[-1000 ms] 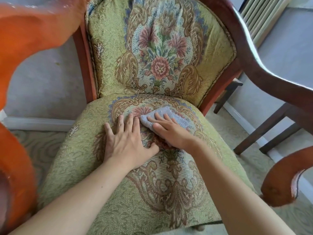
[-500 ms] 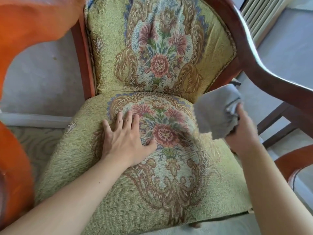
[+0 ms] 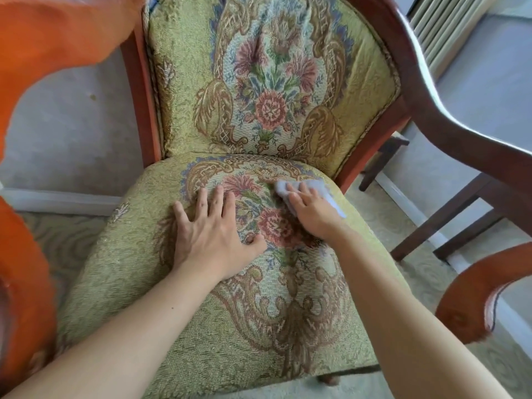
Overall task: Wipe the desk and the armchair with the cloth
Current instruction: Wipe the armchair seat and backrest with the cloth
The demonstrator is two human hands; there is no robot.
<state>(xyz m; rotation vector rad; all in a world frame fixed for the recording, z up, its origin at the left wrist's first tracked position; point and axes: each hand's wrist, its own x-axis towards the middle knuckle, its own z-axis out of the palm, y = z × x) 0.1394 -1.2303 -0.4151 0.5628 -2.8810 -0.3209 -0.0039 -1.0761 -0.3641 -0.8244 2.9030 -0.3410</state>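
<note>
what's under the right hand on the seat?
A pale blue-grey cloth, pressed flat on the seat cushion by the right hand. Its edges show past the fingers; the part beneath the palm is covered.

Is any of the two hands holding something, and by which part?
Nothing is gripped. The right hand presses flat on the cloth, on the armchair seat; the left hand lies flat on the seat.

cloth (image 3: 299, 189) on armchair (image 3: 121, 272) seat, rear right | right hand (image 3: 313, 214) on cloth | left hand (image 3: 210, 234) left of it
</note>
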